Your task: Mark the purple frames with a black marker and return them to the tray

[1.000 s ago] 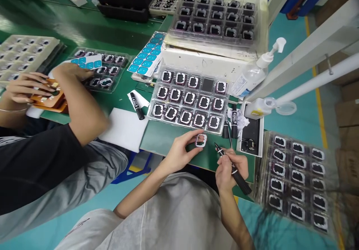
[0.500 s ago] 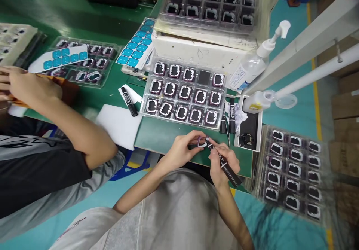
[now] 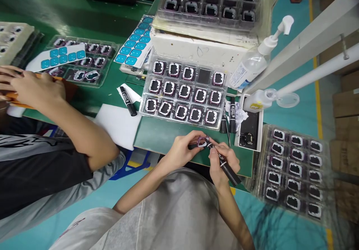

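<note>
My left hand [image 3: 182, 149] pinches a small purple and white frame part [image 3: 201, 142] near the front edge of the green table [image 3: 157, 134]. In my right hand [image 3: 223, 160] is a black marker [image 3: 229, 171], slanted with its tip against the part's right side. Just beyond my hands lies a clear tray [image 3: 181, 121] holding rows of similar parts; one compartment in its back row has no part in it.
A co-worker's arm [image 3: 78, 130] is at the left. Another marker [image 3: 128, 101] lies by a white foam sheet [image 3: 117, 126]. On the right stand a pump bottle [image 3: 249, 68], a small box [image 3: 260, 130] and stacked trays [image 3: 291, 171].
The view has shifted very slightly. My hands, the part and the marker keep nearly the same positions, while the co-worker's hand has moved a little.
</note>
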Tool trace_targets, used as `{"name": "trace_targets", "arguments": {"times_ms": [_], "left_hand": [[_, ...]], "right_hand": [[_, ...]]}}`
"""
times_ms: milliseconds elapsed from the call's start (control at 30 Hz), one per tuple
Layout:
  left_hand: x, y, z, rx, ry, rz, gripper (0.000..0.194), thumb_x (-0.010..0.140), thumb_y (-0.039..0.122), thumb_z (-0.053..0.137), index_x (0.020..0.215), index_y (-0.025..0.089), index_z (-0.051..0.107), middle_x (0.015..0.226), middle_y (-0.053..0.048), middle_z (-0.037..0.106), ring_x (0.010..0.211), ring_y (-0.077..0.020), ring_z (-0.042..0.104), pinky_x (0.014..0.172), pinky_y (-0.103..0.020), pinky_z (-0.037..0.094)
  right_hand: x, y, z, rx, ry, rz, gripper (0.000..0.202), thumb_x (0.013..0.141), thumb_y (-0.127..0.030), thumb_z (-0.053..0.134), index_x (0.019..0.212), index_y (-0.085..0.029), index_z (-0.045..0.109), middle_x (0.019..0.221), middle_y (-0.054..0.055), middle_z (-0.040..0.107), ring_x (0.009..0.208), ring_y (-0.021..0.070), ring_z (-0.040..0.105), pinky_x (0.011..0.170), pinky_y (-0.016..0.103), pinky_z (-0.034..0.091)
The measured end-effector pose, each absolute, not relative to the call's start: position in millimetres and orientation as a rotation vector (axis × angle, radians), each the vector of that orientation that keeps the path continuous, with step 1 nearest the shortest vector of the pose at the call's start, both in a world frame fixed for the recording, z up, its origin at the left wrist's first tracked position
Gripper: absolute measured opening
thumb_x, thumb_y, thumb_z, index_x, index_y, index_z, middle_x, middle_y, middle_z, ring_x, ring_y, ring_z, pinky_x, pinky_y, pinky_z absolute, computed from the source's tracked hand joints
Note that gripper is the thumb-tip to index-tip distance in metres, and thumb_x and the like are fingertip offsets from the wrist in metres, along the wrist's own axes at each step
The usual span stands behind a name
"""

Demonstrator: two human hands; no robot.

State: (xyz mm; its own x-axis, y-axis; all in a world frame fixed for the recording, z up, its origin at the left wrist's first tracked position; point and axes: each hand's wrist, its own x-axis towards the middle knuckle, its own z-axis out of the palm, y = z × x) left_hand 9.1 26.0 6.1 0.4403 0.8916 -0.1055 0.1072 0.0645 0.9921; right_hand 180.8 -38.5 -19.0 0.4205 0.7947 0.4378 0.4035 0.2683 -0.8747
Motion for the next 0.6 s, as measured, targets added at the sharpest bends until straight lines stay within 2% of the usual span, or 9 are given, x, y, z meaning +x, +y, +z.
{"name": "trace_targets", "arguments": {"times_ms": [200,400,600], "left_hand": [[9,26,7,1.418,0.984,0.753,0.033,0.099,0.028,0.081,0.132,0.029,0.081,0.126,-0.005,0.092,0.12,-0.0336,0.089,0.111,-0.044,0.074],[9,26,6,1.423,0.998,0.751,0.033,0.1,0.031,0.084,0.133,0.032,0.082,0.124,-0.004,0.092,0.119,-0.0336,0.09,0.107,-0.044,0.075],[8,23,5,1.454,0.995,0.746,0.032,0.104,0.03,0.08,0.136,0.029,0.08,0.128,-0.005,0.092,0.122,-0.033,0.089,0.108,-0.043,0.074]], "right_hand": [[179,-37,-15,-1.353,-1.191,0.367,0.015,0.091,-0.021,0.079,0.098,-0.032,0.072,0.069,-0.007,0.071,0.085,0.0278,0.09,0.075,0.044,0.077],[176,-33,-7,-1.312,-1.274,0.292,0.018,0.09,-0.017,0.079,0.101,-0.031,0.075,0.086,-0.003,0.083,0.089,0.0279,0.092,0.073,0.04,0.076],[177,-35,-11,-1.32,-1.304,0.267,0.019,0.092,-0.019,0.078,0.106,-0.031,0.075,0.086,-0.003,0.082,0.089,0.0272,0.091,0.07,0.038,0.073]]}}
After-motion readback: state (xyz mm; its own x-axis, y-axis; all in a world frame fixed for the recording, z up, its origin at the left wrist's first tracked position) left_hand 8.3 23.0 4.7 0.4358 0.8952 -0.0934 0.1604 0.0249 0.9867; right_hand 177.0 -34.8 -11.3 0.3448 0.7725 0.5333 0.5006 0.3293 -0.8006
